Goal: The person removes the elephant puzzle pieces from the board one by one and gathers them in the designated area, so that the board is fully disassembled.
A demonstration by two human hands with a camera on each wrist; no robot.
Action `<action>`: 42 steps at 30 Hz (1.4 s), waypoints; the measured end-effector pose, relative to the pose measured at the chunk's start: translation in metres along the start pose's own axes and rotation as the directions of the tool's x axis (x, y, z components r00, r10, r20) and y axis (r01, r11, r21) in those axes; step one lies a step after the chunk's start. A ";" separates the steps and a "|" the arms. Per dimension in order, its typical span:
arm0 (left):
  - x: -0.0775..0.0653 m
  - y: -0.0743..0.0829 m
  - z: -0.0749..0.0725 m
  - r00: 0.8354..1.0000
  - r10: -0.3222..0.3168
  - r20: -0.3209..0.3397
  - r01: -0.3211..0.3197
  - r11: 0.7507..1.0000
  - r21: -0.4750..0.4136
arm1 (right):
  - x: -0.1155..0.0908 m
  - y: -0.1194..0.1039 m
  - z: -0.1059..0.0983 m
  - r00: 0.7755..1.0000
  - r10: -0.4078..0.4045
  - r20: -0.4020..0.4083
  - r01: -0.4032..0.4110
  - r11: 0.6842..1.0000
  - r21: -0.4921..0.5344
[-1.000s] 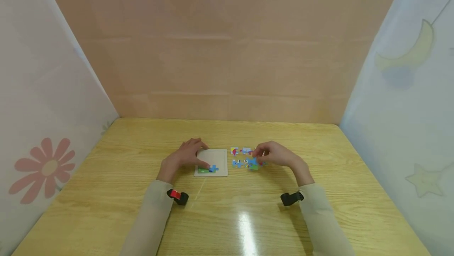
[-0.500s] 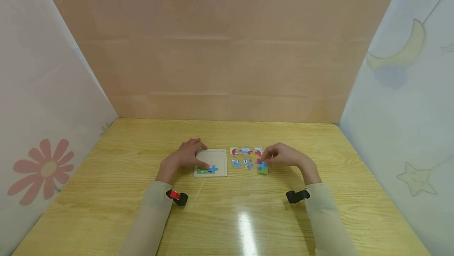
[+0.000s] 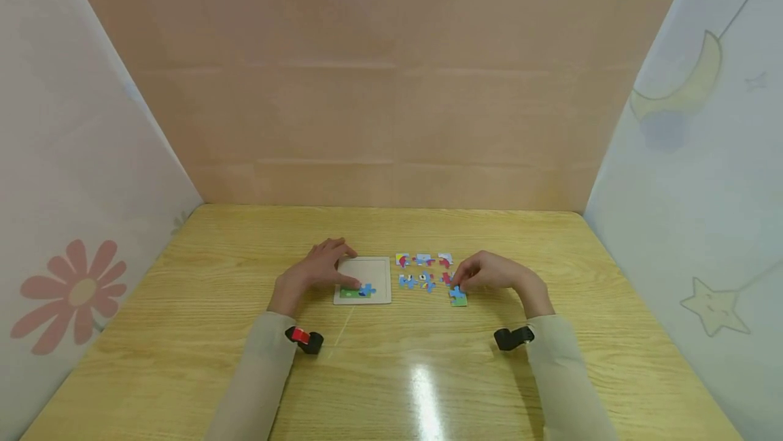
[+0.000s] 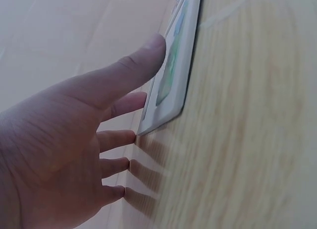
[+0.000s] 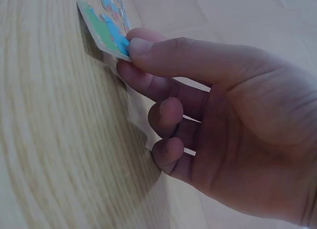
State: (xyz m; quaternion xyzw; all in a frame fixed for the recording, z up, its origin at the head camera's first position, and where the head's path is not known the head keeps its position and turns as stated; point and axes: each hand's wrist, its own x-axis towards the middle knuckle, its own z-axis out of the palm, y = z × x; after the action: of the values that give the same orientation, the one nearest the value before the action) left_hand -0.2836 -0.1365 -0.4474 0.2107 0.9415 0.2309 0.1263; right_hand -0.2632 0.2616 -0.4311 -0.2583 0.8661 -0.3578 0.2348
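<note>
Between thumb and fingers, my right hand (image 3: 486, 271) pinches a blue and green puzzle piece (image 3: 458, 296). In the right wrist view that piece (image 5: 105, 33) is tilted, one edge lifted off the tabletop. My left hand (image 3: 319, 266) lies at the left side of a square white puzzle board (image 3: 373, 268), its fingers extended. The thumb reaches over the board's lower left part, near green and blue pieces (image 3: 356, 293) lying in it. In the left wrist view, the fingertips touch down around the board's corner (image 4: 171, 110).
Several loose puzzle pieces (image 3: 423, 260) lie in two rows right of the board. A wooden table (image 3: 379, 373) extends to a plain brown back panel (image 3: 391, 121). Pale patterned panels flank it on both sides.
My right hand has moved right and slightly nearer with the blue and green piece, uncovering the loose pieces on the table. My left hand and the board stay in place.
</note>
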 end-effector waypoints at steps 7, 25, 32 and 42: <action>-0.003 -0.006 -0.003 0.999 0.024 0.032 -0.024 1.000 0.003 | 0.001 0.001 0.001 1.000 -0.004 -0.007 0.004 1.000 -0.015; -0.004 -0.006 -0.006 0.999 0.034 0.042 -0.034 0.999 -0.003 | 0.002 0.002 0.000 1.000 0.005 -0.004 -0.005 1.000 -0.018; -0.003 -0.004 -0.005 0.999 0.023 0.038 -0.024 1.000 0.013 | 0.000 -0.001 -0.001 1.000 0.019 -0.009 -0.019 1.000 -0.020; 0.000 -0.001 -0.003 0.999 0.022 0.037 -0.021 1.000 -0.007 | 0.005 -0.011 0.003 0.997 0.016 -0.074 -0.021 0.998 -0.067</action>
State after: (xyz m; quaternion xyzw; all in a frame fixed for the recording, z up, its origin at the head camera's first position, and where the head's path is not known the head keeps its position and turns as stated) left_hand -0.2850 -0.1388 -0.4454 0.2247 0.9358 0.2314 0.1421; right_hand -0.2622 0.2507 -0.4263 -0.2446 0.8881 -0.3354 0.1971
